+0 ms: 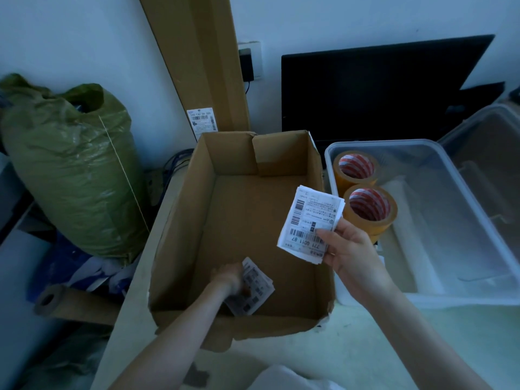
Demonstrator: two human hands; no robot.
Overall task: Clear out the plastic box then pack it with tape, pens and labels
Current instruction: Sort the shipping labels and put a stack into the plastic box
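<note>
- While the right hand [347,249] held a stack of labels [309,223] up over the right wall of the cardboard box [180,220], the plastic box [475,229] lay just to the right of it, so the stack sat nearer that box than anything else in hand.
- Right thumb lay across the printed face and the fingers curled behind, pinching the stack at its lower right corner; long side ran up and away from the palm, tilted a little left.
- Left hand [229,278] was down inside the cardboard box, near its front wall, fingers curled round a second bundle of labels [254,291] lying on the box floor. Whether that bundle was lifted clear or resting, could not tell.
- Two rolls of tape [370,209] stood in the plastic box at its left end, one behind the other, touching or nearly so; rest of its floor looked bare apart from a pale liner or sheet. No pens seen.
- Judged: clearing done, tape packed, labels in transit; right hand nearer and only needed a short carry rightward past the near roll.
- Surface: pale tabletop [365,342], both boxes side by side on it, close together.
- Room: dim light; dark monitor [374,88] behind the plastic box, clear lid [495,153] leaning at far right, tall flat carton [202,66] against the wall, green sack [70,170] on the left.
</note>
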